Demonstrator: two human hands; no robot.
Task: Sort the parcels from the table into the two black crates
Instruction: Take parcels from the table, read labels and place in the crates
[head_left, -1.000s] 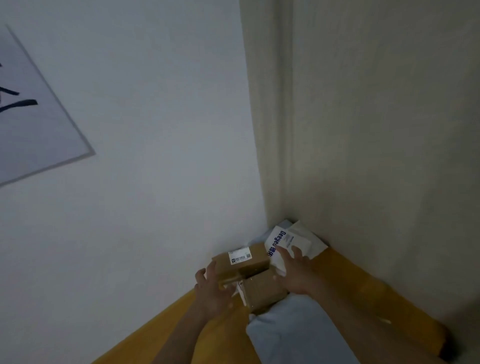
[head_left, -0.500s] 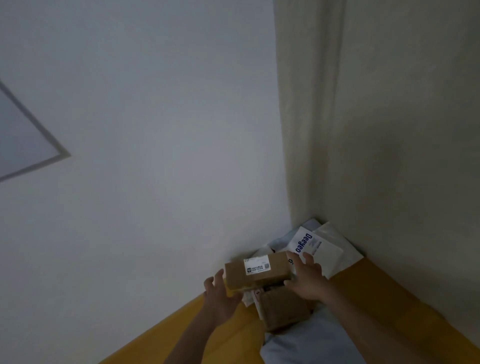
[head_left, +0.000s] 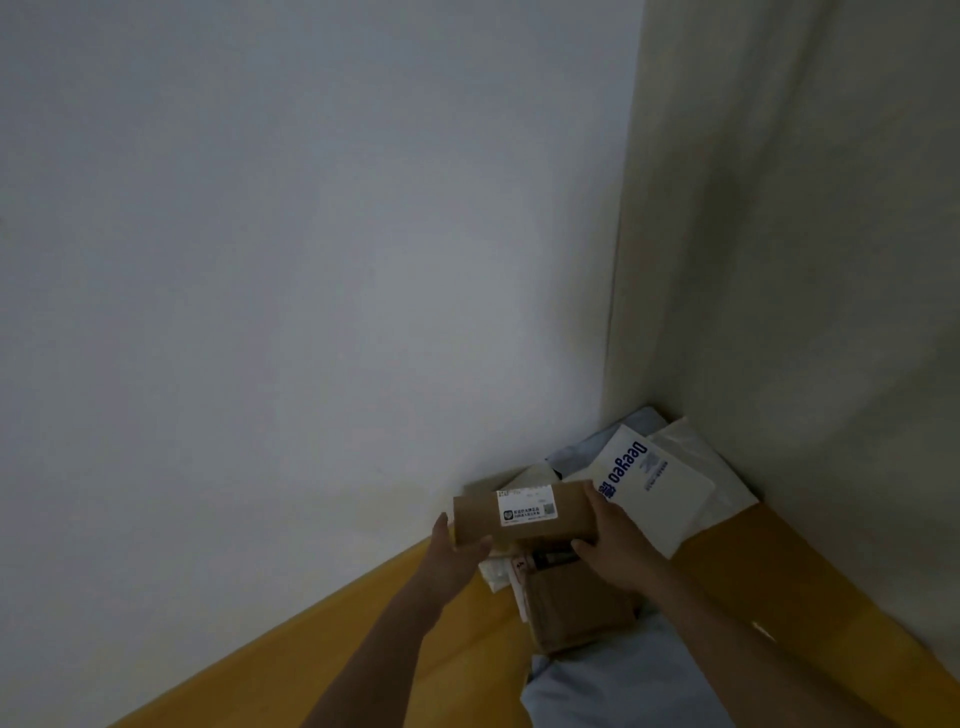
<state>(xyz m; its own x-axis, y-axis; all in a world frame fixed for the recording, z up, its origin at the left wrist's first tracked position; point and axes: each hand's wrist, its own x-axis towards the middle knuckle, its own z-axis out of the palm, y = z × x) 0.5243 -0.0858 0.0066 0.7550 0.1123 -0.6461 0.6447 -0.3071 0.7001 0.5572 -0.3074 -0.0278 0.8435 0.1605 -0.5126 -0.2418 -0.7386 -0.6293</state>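
A brown cardboard box with a white label (head_left: 522, 512) is held in the air between my two hands, above the parcel pile. My left hand (head_left: 457, 558) grips its left end, and my right hand (head_left: 615, 540) grips its right end. Below it lies a second brown box (head_left: 576, 608) on the yellow table (head_left: 363, 644). A white mailer printed "Deegeo" (head_left: 649, 488) lies behind, in the corner. A pale blue-grey soft parcel (head_left: 613, 691) lies nearest me. No black crate is in view.
A white wall (head_left: 311, 260) stands on the left and a beige curtain (head_left: 805, 260) on the right; they meet at the table's far corner. More white and grey mailers (head_left: 696, 457) are heaped in that corner.
The labelled box has risen off the pile between both hands. The camera has tilted, so the picture frame on the wall has gone out of view.
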